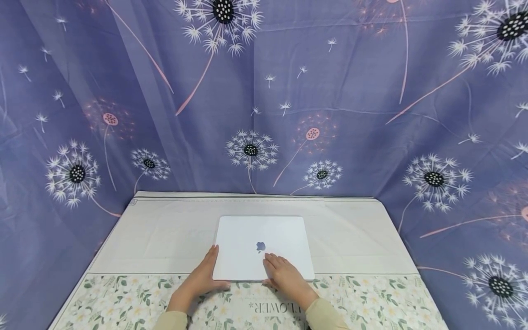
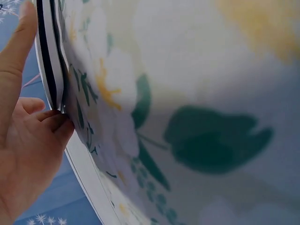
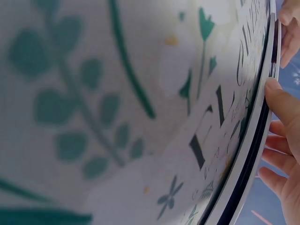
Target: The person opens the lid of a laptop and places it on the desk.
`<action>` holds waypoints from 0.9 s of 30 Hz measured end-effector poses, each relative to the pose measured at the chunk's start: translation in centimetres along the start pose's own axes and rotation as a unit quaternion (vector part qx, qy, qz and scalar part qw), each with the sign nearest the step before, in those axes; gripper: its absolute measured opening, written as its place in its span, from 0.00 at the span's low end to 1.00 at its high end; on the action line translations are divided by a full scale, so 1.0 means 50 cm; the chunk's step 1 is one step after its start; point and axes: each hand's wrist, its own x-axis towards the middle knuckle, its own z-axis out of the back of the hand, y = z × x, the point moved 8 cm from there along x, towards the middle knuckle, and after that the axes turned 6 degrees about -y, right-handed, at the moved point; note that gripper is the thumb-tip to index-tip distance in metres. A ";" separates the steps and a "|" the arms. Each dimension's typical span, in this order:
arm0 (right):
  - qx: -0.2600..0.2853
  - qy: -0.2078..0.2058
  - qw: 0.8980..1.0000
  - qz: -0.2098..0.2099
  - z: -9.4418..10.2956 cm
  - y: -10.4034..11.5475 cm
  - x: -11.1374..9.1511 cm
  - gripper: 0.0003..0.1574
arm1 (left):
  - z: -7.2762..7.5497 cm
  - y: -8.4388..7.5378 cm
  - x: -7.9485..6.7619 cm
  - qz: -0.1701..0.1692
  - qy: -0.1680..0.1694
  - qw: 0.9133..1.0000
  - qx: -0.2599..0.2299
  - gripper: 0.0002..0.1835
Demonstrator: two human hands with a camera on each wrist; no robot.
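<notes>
A silver laptop [image 1: 237, 233] with a dark apple logo lies with its lid down on the table. My left hand [image 1: 200, 276] is at its front left corner. Its straight fingers run along the left side, and the thumb points along the front edge. On the lid, near the logo, rest the extended fingers of my right hand [image 1: 286, 277]. In the right wrist view, the right thumb touches the laptop's front edge [image 3: 255, 140], where a dark band shows between two pale layers. The same dark band shows along the edge [image 2: 50, 56] in the left wrist view.
A white cloth [image 1: 173, 238] covers the back of the table. The front has a floral cloth [image 1: 371, 298] with printed lettering. Purple-blue curtains [image 1: 288, 91] with dandelion prints hang behind and at both sides.
</notes>
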 end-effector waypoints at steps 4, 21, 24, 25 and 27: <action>-0.008 -0.007 1.000 0.002 0.002 0.000 -0.001 0.35 | -0.002 0.001 -0.003 -0.017 -0.008 1.000 -0.001 0.72; -0.033 -0.030 0.999 0.011 0.022 0.008 -0.001 0.31 | 0.005 -0.009 -0.012 -0.042 -0.053 0.998 0.016 0.65; -0.036 -0.036 0.999 0.014 0.029 0.009 -0.001 0.30 | 0.006 -0.005 -0.011 -0.036 -0.061 0.997 0.018 0.66; -0.036 -0.038 0.998 0.015 0.031 0.010 -0.001 0.30 | 0.006 -0.003 -0.011 -0.032 -0.062 0.997 0.018 0.67; -0.038 -0.044 0.998 0.017 0.035 0.011 -0.001 0.29 | 0.006 0.002 -0.010 -0.026 -0.066 0.997 0.021 0.67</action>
